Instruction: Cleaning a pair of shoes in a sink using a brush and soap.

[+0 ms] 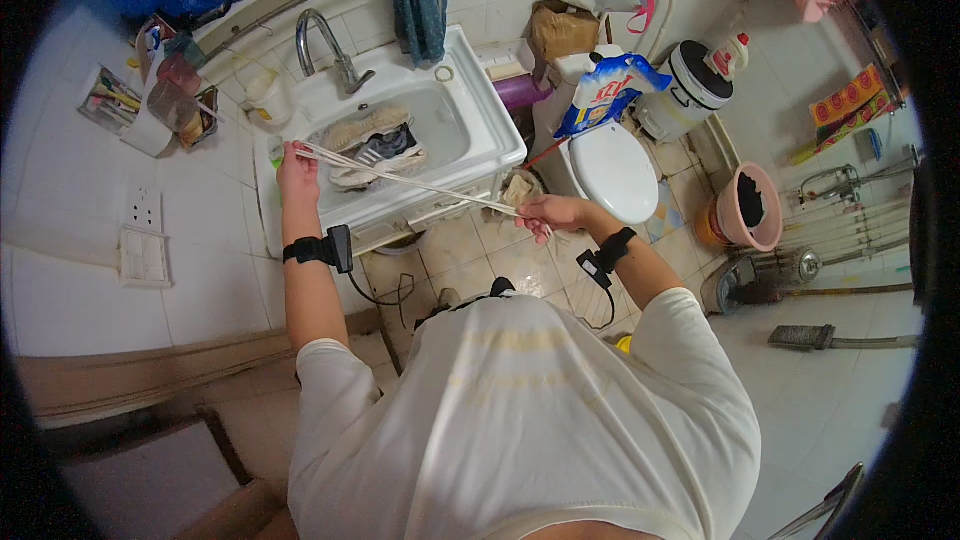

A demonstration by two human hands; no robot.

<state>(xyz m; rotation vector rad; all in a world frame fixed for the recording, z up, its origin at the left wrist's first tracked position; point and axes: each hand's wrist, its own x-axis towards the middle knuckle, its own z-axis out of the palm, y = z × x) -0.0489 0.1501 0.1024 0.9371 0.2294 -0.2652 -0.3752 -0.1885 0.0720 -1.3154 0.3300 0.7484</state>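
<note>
White shoelaces [415,181] are stretched in a slanting line between my two hands, in front of the sink [488,140]. My left hand [298,178] pinches one end near the basin's left front corner. Lower and to the right, my right hand [552,213] is closed around the other end, and short tails hang beneath its fingers. In the basin lie a beige shoe [362,127] and a dark shoe with pale stripes [385,146], partly overlapping. Black straps with small devices circle both my wrists.
A curved metal faucet [345,70] rises behind the basin, with a blue towel [418,5] hanging above. Right of the sink are a white toilet [615,172], a blue detergent bag [612,95], a lidded bucket [685,90] and a pink basin [748,205]. Cups [172,105] stand at left.
</note>
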